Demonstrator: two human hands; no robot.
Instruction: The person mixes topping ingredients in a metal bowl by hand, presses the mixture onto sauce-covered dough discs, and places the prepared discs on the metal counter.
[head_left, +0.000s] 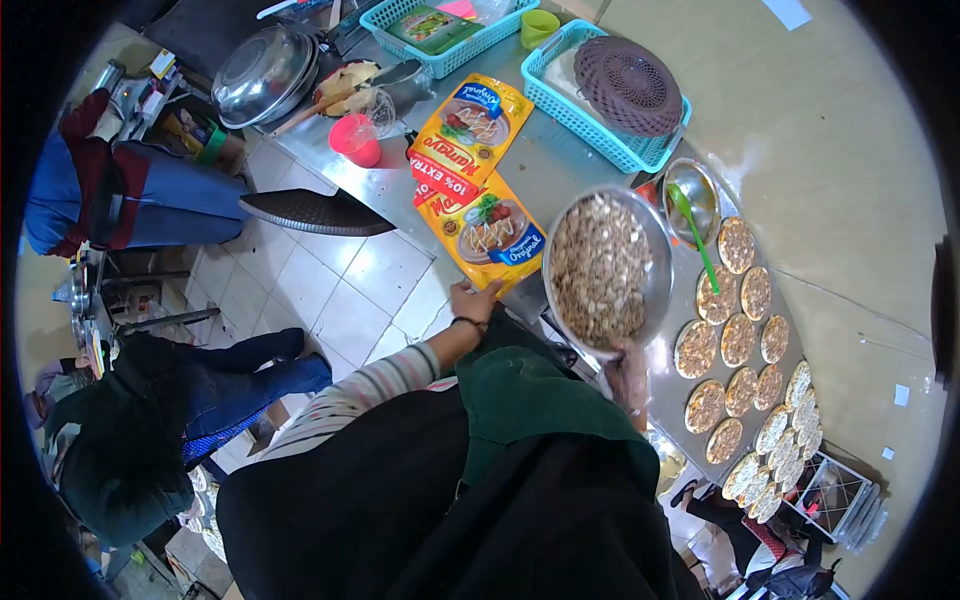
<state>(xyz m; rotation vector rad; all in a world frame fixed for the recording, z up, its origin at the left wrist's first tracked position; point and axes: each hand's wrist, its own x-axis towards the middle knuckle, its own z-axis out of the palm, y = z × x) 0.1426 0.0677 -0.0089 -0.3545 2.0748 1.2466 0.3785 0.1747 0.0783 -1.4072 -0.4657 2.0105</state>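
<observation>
My left hand (474,302) is at the lower edge of a yellow mayonnaise pouch (492,238), its fingers bent against the pouch's corner. A second yellow pouch (474,125) lies just beyond, overlapping it. With my right hand (627,378) I grip the near rim of a metal bowl (607,270) filled with chopped brown and white filling. To the right, several round flat breads (738,340) with brown topping lie on the metal table. A green spoon (695,238) leans out of a small metal bowl (692,200) beside them.
Turquoise baskets (640,150) stand at the back, one under a purple woven cover (627,85). A pink cup (355,140) and a lidded pan (265,75) are at the left. People (120,440) stand at the left. More white-topped breads (785,440) lie lower right.
</observation>
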